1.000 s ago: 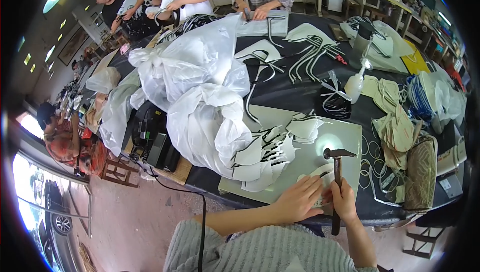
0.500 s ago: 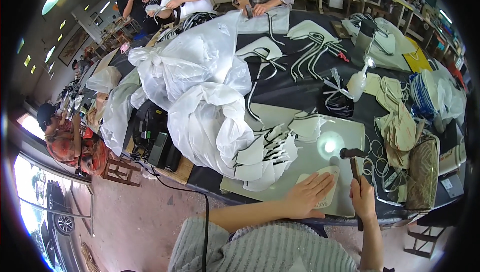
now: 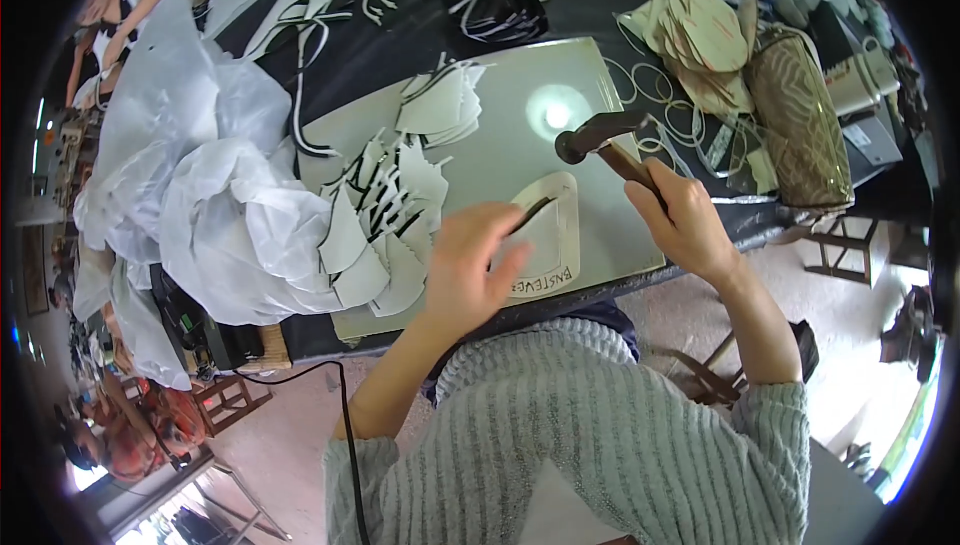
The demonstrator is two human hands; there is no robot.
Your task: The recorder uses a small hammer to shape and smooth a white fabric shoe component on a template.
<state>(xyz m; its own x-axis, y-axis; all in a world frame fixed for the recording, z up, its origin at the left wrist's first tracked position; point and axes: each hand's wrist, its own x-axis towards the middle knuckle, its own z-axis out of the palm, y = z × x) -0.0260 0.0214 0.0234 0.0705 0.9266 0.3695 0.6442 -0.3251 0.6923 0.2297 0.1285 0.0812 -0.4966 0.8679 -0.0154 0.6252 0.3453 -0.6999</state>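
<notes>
My right hand is closed round the wooden handle of a hammer, its dark metal head raised over the right part of a grey-green board. Below and left of the hammer head lies a cream, rounded template with handwriting along its near edge. My left hand, slightly blurred, hovers at the template's left side, thumb and index finger apart. Close to its fingertips shows a short black edge strip. Beside this hand sits a pile of white, black-edged pieces.
White plastic bags bulge at the left. Another stack of white pieces lies at the board's far side. To the right are pale cord loops, cream cut pieces and a patterned roll. A black cable hangs near my left arm.
My left hand has lifted off the template and shifted left. The right hand has raised the hammer and turned its head over the board. The view has tilted down and swung right.
</notes>
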